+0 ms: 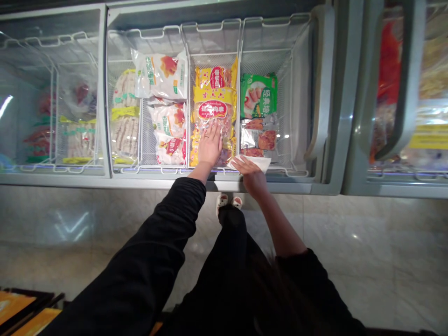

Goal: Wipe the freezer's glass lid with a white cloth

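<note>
I look down into an open chest freezer (325,182) fitted with wire baskets. My left hand (210,144) lies flat, fingers spread, on a yellow and red packet of frozen food (213,109) in the middle basket. My right hand (250,170) rests at the freezer's front rim, fingers extended over a white cloth or paper (262,162), pressing it down. To the right of the yellow packet lie a green packet (259,94) and a clear packet of reddish pieces (261,138).
White bags (161,74) fill the basket to the left, and pale round items (124,116) sit further left. The sliding glass lid (52,93) covers the left section. Another freezer (402,107) stands at right. My feet (229,201) are on the glossy tile floor.
</note>
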Action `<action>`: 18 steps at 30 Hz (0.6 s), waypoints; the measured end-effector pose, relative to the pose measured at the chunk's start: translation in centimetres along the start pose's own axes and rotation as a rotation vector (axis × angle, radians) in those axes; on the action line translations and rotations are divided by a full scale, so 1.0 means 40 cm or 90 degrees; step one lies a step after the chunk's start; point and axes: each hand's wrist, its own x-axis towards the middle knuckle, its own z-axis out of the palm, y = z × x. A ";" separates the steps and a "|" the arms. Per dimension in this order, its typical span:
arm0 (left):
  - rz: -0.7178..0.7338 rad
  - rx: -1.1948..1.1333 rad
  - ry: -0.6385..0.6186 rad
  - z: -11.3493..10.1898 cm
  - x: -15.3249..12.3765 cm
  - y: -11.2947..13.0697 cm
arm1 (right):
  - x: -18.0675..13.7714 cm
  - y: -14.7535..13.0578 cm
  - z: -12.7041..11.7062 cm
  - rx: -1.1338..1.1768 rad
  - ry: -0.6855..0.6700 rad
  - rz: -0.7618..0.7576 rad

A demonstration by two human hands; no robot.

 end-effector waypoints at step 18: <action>0.043 -0.063 -0.168 -0.013 -0.297 0.074 | -0.142 -0.099 0.100 -0.072 0.137 0.198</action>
